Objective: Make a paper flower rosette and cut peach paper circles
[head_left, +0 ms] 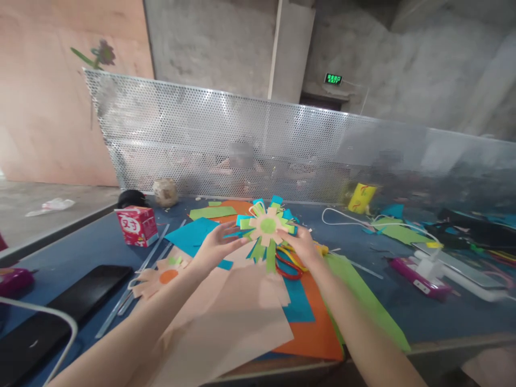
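Both arms are stretched pretty far forward, with the left forearm (141, 328) and right forearm (355, 317) angled inward from the bottom corners, bare skin showing all the way. The left hand (215, 244) is held kinda loose, its thumb (241, 244) pointed across toward the other side and a clear gap left between it and the fingers (226, 230) above. The right hand (301, 240) is set in more of a pinch, fingertips aimed inward, with some of its fingers hidden. The hands are kept near each other, not touching, at about the same height.
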Motion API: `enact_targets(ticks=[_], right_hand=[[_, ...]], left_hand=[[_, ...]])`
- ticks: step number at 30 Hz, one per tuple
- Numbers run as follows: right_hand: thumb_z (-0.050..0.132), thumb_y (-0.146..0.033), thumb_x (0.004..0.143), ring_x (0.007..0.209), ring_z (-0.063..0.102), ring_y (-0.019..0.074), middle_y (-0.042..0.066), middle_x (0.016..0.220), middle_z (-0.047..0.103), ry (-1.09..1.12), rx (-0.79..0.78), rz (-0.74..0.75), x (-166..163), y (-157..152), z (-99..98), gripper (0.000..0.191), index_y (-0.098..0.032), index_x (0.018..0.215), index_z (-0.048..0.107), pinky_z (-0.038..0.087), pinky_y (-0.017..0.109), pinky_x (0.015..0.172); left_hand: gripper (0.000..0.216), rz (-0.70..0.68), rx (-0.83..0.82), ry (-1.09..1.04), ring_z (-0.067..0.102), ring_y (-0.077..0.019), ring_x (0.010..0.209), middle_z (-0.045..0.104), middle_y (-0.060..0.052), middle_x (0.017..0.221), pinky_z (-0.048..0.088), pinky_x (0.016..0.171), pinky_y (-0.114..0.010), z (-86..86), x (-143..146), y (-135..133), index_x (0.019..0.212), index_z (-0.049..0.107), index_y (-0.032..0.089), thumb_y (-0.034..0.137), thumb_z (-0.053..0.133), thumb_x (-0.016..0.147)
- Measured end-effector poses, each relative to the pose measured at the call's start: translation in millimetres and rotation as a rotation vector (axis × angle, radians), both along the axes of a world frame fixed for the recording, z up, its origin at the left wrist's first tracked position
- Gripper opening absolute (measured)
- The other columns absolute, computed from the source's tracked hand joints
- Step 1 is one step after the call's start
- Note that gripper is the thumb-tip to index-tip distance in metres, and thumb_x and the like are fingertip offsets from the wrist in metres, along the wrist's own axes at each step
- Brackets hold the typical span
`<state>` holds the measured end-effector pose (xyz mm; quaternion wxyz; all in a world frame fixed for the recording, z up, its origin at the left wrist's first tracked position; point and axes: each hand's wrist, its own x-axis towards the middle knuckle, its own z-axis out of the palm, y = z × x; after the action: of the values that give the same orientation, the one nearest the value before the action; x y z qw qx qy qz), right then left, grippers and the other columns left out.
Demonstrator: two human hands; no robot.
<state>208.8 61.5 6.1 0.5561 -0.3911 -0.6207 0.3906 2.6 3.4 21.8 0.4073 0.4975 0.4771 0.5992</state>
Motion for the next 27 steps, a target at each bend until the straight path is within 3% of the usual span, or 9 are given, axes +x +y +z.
enact_targets(ticks=[4,8,12,15,19,27], right_hand=[[0.072,-0.04,0.059,0.051,0.059,0.0154,0.001,0.064,0.066,0.016,-0.055,0.113,-17.7,-0.6,13.3,0.03,-0.016,0.075,0.065,0.046,0.024,0.044],[0.071,-0.042,0.06,0.055,0.062,0.0152,0.001,0.067,0.067,0.064,-0.094,0.221,-29.0,4.7,17.0,0.029,-0.017,0.075,0.065,0.05,0.025,0.049],[0.073,-0.041,0.059,0.051,0.062,0.0159,0.002,0.062,0.067,0.118,-0.148,0.293,-35.2,7.9,0.4,0.03,-0.016,0.076,0.068,0.05,0.027,0.049],[0.073,-0.042,0.059,0.055,0.062,0.0157,0.002,0.065,0.068,0.189,-0.164,0.259,-34.6,8.4,-11.6,0.032,-0.016,0.077,0.068,0.051,0.027,0.052],[0.074,-0.041,0.058,0.059,0.062,0.0155,0.002,0.07,0.068,0.256,-0.169,0.224,-30.4,7.3,-13.9,0.033,-0.016,0.078,0.067,0.052,0.027,0.053],[0.074,-0.041,0.057,0.064,0.064,0.0177,0.0,0.074,0.068,0.33,-0.2,0.304,-34.2,-3.0,-8.8,0.035,-0.02,0.081,0.061,0.052,0.029,0.053]], left_hand=[[0.034,-0.067,0.036,-0.041,0.065,-0.024,0.088,0.071,-0.008,0.092,0.051,0.077,-0.035,14.8,9.2,6.6,0.086,0.065,0.018,0.024,0.077,0.054],[0.031,0.014,0.034,-0.077,0.066,-0.0222,0.086,0.072,-0.005,0.087,0.052,0.077,-0.033,9.1,-2.8,11.2,0.083,0.065,0.019,0.022,0.077,0.055],[0.029,0.052,-0.023,-0.106,0.068,-0.0226,0.079,0.072,-0.008,0.083,0.054,0.073,-0.034,-9.6,-15.9,14.9,0.079,0.065,0.016,0.025,0.078,0.054],[0.035,0.027,-0.045,-0.125,0.068,-0.0221,0.079,0.072,-0.009,0.086,0.054,0.071,-0.031,-16.8,-15.3,18.0,0.083,0.065,0.015,0.026,0.079,0.054],[0.047,-0.03,-0.05,-0.175,0.068,-0.0213,0.08,0.072,-0.009,0.089,0.053,0.067,-0.029,-15.3,-8.0,19.5,0.094,0.062,0.015,0.026,0.08,0.053],[0.041,-0.083,-0.029,-0.235,0.068,-0.0214,0.077,0.073,-0.008,0.082,0.054,0.069,-0.03,-12.4,-7.7,16.7,0.086,0.064,0.015,0.023,0.081,0.05]])
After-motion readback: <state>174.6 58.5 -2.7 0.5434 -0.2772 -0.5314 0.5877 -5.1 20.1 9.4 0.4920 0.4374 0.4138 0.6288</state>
